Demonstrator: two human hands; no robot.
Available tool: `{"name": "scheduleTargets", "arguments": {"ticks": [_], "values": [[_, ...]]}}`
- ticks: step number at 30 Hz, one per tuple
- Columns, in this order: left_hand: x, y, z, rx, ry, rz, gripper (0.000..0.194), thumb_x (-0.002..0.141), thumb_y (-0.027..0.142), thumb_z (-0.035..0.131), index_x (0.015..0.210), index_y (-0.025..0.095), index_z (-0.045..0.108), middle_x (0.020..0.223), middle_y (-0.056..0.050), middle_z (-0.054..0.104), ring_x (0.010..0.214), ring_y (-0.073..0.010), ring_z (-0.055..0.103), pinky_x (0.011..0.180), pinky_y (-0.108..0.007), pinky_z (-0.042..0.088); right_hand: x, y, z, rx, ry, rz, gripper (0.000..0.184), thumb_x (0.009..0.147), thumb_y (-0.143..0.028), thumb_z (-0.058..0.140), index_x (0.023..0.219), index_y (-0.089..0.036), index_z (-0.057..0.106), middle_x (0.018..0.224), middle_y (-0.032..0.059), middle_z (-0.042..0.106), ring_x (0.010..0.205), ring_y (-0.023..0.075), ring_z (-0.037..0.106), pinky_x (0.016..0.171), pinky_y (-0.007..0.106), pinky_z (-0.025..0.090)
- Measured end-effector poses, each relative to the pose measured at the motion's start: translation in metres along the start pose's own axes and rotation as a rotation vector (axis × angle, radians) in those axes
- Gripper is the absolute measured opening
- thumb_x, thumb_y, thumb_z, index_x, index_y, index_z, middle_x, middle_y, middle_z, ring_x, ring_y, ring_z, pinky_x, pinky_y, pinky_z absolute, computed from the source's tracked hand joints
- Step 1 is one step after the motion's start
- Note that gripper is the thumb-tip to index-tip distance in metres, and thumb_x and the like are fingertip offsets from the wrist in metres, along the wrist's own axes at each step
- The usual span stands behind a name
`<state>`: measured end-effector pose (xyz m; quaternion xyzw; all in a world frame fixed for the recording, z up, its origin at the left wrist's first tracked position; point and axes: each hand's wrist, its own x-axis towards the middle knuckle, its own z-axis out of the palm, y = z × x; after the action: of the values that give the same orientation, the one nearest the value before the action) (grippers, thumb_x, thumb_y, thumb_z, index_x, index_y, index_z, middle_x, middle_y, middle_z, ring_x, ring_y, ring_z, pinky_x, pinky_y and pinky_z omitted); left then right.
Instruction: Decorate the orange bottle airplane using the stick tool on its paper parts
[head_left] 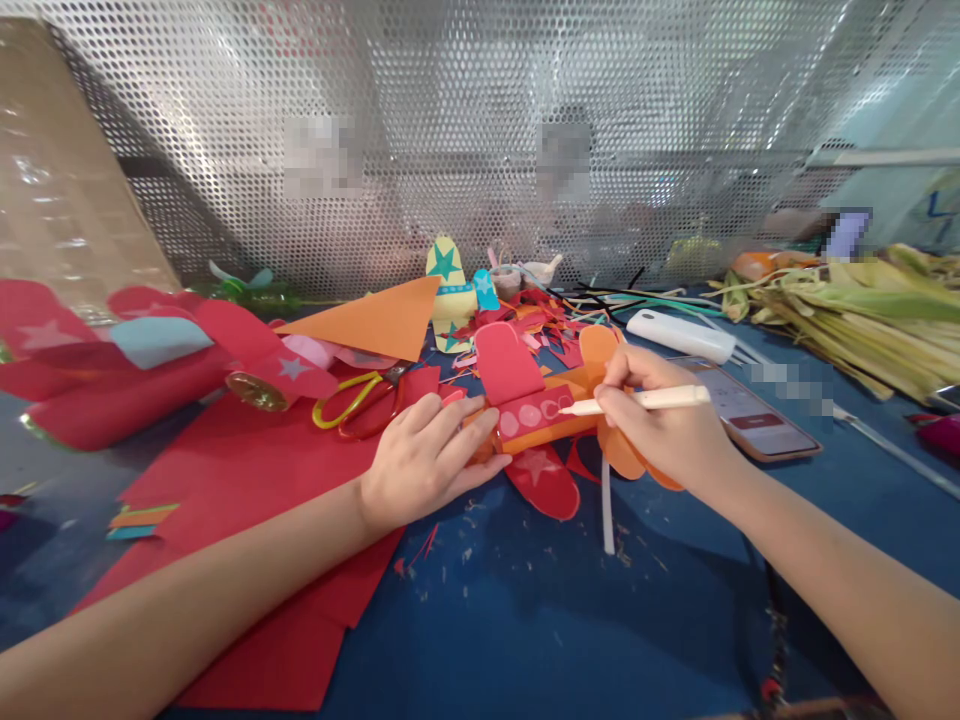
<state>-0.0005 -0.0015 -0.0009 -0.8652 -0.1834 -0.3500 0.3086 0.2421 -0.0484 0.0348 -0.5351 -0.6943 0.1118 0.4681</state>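
Note:
A red and orange paper airplane lies on the blue table in front of me, its red wings spread to both sides. My left hand grips its left end between thumb and fingers. In my right hand is a white marker, pinched near its middle. The marker's tip touches the red strip along the body, where a row of pale round marks shows. Orange tail pieces sit under and beside my right hand. Yellow-handled scissors rest on red sheets at the left.
Another red paper airplane stands at the left, and a smaller yellow one at the back. Paper scraps are heaped behind the work. A phone, a white-handled tool and dried husks lie right. Perforated metal panels rise behind.

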Motion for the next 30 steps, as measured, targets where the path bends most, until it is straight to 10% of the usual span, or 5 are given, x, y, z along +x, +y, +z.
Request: {"name": "scheduleTargets", "arguments": {"ticks": [30], "values": [[0.0016,-0.0002,-0.0013,-0.009,0.001,-0.003,0.036,0.085,0.043,0.064,0.107,0.016,0.057,0.098,-0.009,0.07,0.074,-0.0195,0.061,0.062,-0.032,0.049,0.0008,-0.0003,-0.0015,-0.004,0.005,-0.012,0.02,0.075,-0.016,0.05,0.061,-0.023,0.038,0.05,-0.0061,0.046,0.045,0.0101,0.04,0.046,0.024,0.031]]}}
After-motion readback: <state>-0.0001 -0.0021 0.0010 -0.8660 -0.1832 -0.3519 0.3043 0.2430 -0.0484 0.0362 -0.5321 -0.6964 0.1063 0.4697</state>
